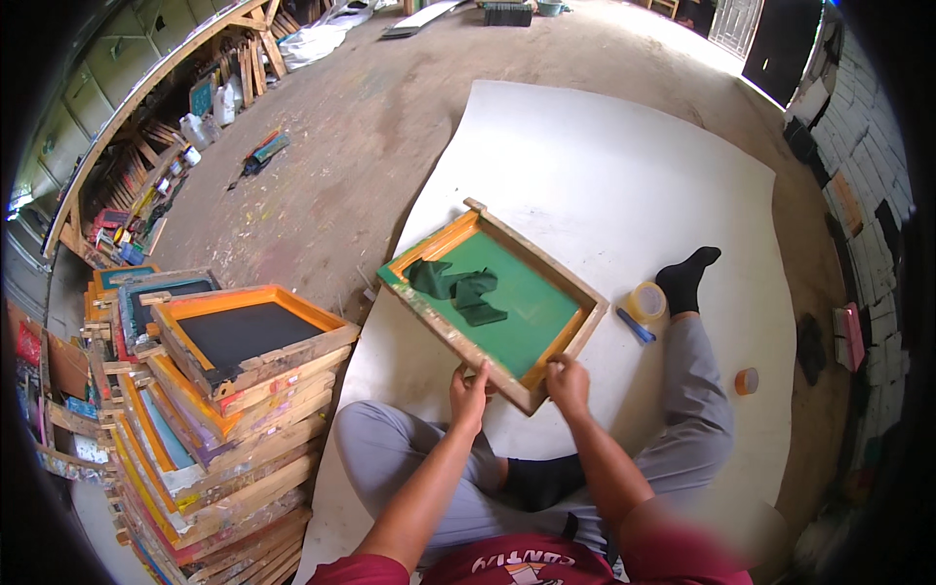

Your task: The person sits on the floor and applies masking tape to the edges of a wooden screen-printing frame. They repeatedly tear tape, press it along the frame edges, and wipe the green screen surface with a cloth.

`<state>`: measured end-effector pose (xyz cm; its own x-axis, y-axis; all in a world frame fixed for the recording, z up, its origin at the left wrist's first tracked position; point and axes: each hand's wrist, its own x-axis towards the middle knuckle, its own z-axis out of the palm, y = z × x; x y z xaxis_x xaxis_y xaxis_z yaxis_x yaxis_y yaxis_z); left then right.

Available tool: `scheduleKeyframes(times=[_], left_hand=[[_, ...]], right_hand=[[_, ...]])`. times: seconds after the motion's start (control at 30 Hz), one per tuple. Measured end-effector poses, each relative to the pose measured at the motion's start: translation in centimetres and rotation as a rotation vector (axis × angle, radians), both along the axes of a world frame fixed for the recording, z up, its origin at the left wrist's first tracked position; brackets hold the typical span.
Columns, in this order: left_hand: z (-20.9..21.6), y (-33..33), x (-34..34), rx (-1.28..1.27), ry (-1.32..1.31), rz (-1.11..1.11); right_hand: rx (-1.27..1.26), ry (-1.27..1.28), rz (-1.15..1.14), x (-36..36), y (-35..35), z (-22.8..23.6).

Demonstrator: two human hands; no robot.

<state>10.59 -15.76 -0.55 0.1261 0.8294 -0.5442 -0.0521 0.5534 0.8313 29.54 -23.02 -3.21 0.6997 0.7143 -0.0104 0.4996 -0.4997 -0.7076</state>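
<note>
Both my hands hold a wooden screen printing frame [598, 310] with green mesh, tilted above the white sheet. My left hand [470, 394] grips its near side, fingers closed around the wood. At the near right corner my right hand [566, 382] pinches the frame, its fingertips partly hidden behind the wood. Crumpled dark green strips [478, 297], of a material I cannot make out, lie on the mesh toward its left part. Orange-brown tape or paint lines the inner edges of the frame.
A tall stack of screen frames [263, 405] stands at my left. On the white sheet [595, 146] by my right foot are a roll of tape [644, 302] and a blue cutter-like tool [636, 326]. A smaller orange tape roll [747, 381] lies farther right. Shelves [244, 73] line the far left.
</note>
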Motion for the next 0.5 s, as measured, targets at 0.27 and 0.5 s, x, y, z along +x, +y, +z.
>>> scheduleKeyframes(times=[0.27,0.5], left_hand=[[-3.4,2.4,-4.7,0.113,0.251,-0.189],[-5.6,2.1,-3.5,0.099,0.192,-0.153]], right_hand=[[-0.225,-0.018,0.227,1.6,3.8,4.4],[-0.330,-0.322,0.167,10.7,11.2,0.0]])
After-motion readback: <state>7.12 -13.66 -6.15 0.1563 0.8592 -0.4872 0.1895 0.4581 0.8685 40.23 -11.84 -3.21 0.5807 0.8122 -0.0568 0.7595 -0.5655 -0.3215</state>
